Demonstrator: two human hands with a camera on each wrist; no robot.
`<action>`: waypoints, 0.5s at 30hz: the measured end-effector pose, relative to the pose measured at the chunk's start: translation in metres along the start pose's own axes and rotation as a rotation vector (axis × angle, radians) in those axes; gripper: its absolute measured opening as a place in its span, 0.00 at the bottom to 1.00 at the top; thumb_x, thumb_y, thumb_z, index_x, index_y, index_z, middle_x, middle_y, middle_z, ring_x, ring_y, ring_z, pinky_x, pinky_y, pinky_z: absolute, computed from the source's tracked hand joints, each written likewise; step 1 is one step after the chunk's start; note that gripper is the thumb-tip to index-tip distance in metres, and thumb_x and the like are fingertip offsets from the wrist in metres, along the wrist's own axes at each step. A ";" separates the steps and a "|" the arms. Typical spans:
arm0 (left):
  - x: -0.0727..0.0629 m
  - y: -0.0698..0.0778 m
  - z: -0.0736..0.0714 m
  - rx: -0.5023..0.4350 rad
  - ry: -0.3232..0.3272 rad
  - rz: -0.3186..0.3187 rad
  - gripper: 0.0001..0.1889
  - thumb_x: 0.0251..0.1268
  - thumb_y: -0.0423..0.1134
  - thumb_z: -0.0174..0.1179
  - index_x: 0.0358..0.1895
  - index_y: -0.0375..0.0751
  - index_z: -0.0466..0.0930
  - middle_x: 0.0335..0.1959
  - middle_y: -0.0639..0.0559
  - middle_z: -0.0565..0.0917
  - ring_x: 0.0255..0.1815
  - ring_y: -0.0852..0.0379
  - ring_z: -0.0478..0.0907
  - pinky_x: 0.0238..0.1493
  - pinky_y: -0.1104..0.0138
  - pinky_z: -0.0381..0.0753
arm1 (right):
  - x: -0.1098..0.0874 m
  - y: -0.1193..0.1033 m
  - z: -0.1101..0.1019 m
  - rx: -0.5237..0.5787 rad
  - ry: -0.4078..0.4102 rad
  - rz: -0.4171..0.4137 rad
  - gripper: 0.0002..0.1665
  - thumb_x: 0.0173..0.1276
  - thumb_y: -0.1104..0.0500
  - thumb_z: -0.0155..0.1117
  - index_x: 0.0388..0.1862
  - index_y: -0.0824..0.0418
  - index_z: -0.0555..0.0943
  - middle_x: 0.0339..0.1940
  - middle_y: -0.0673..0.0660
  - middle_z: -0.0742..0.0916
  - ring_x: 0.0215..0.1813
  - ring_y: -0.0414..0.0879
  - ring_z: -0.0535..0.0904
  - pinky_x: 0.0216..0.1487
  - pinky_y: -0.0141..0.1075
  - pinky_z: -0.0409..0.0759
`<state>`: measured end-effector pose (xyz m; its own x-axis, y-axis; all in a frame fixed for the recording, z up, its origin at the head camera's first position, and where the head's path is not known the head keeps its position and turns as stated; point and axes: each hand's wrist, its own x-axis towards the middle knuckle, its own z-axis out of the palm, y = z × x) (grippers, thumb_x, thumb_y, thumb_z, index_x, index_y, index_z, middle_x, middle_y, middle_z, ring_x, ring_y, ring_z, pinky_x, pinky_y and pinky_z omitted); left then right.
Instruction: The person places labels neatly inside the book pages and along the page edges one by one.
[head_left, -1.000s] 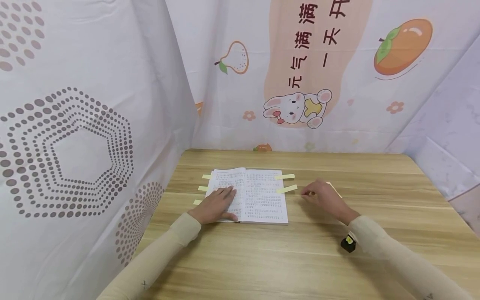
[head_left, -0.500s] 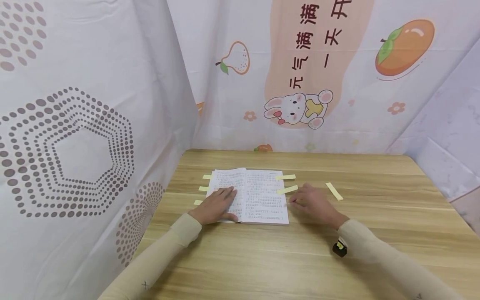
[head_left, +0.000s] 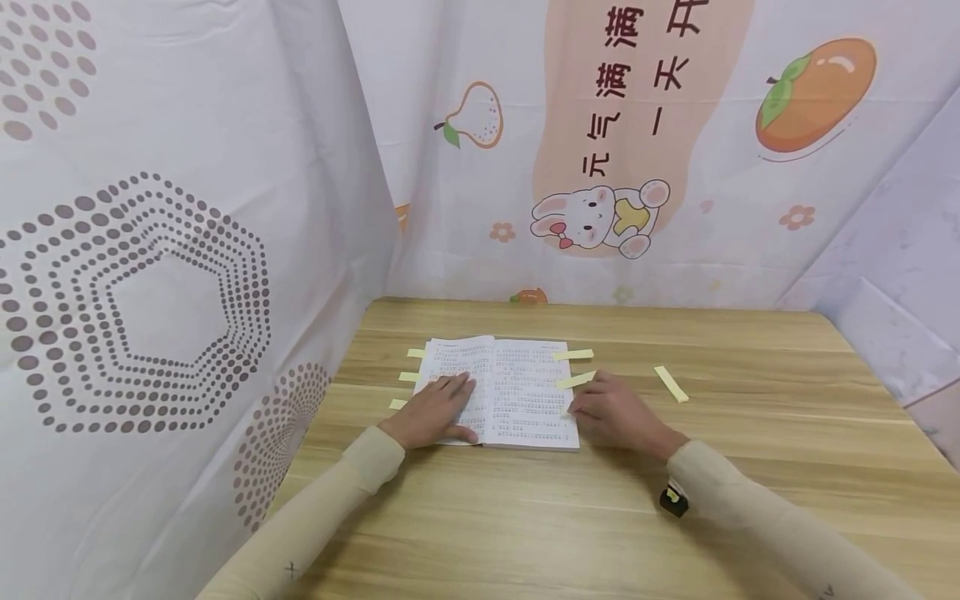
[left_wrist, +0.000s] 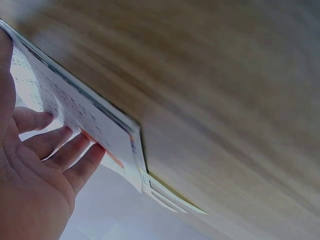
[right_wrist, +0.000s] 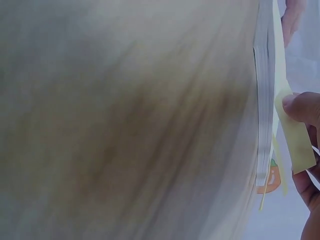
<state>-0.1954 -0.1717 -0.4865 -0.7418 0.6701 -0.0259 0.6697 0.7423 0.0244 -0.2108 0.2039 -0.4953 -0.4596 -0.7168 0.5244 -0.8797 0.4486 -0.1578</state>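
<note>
An open book with printed pages lies on the wooden table. My left hand rests on its left page, fingers spread; the left wrist view shows those fingertips on the paper. At the right page's outer edge, my right hand pinches a pale yellow sticky strip between thumb and fingers. In the right wrist view one end of this strip meets the page edge; whether it sticks there I cannot tell. Above that hand, two yellow strips, an upper one and a lower one, jut from the right page.
Several yellow tabs, one of them a middle tab, stick out at the book's left side. A loose yellow strip lies on the table right of my right hand. Printed curtains stand behind and to the left.
My right hand has moved left from the table to the right page's edge, bringing the strip there. The loose strip on the table has come fully into sight. My left hand stays put.
</note>
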 end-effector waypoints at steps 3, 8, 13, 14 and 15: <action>0.000 0.000 -0.001 -0.003 -0.007 -0.007 0.54 0.65 0.74 0.50 0.79 0.29 0.58 0.78 0.33 0.62 0.77 0.36 0.63 0.73 0.45 0.66 | 0.000 0.000 0.002 -0.022 0.009 -0.055 0.10 0.54 0.67 0.81 0.33 0.55 0.91 0.37 0.50 0.90 0.38 0.44 0.75 0.36 0.36 0.74; 0.001 0.001 -0.002 -0.015 -0.005 -0.010 0.54 0.65 0.73 0.52 0.79 0.29 0.59 0.78 0.33 0.62 0.77 0.36 0.63 0.72 0.45 0.66 | -0.001 0.000 0.002 -0.048 -0.020 -0.087 0.10 0.54 0.65 0.82 0.34 0.56 0.91 0.37 0.49 0.89 0.39 0.45 0.74 0.39 0.37 0.75; 0.000 0.001 -0.002 -0.013 0.017 0.007 0.53 0.65 0.72 0.54 0.77 0.28 0.61 0.77 0.32 0.64 0.75 0.35 0.65 0.71 0.44 0.68 | -0.001 -0.001 0.000 -0.062 -0.060 -0.080 0.10 0.55 0.65 0.83 0.35 0.55 0.92 0.37 0.49 0.89 0.40 0.46 0.75 0.41 0.38 0.77; 0.000 0.001 -0.001 -0.009 0.015 0.006 0.53 0.65 0.72 0.53 0.78 0.28 0.60 0.77 0.32 0.64 0.75 0.35 0.64 0.71 0.44 0.68 | -0.001 -0.001 0.000 -0.064 -0.067 -0.082 0.10 0.55 0.64 0.83 0.36 0.55 0.93 0.37 0.49 0.89 0.41 0.46 0.75 0.41 0.38 0.77; 0.000 0.000 -0.001 -0.004 0.014 0.006 0.53 0.65 0.72 0.52 0.78 0.29 0.60 0.77 0.32 0.64 0.76 0.35 0.64 0.71 0.44 0.68 | -0.001 -0.001 -0.001 -0.063 -0.073 -0.088 0.10 0.55 0.64 0.83 0.36 0.55 0.93 0.37 0.49 0.89 0.41 0.46 0.76 0.42 0.38 0.78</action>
<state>-0.1953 -0.1713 -0.4857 -0.7383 0.6744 -0.0122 0.6739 0.7383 0.0281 -0.2095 0.2044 -0.4951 -0.3910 -0.7906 0.4713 -0.9084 0.4137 -0.0596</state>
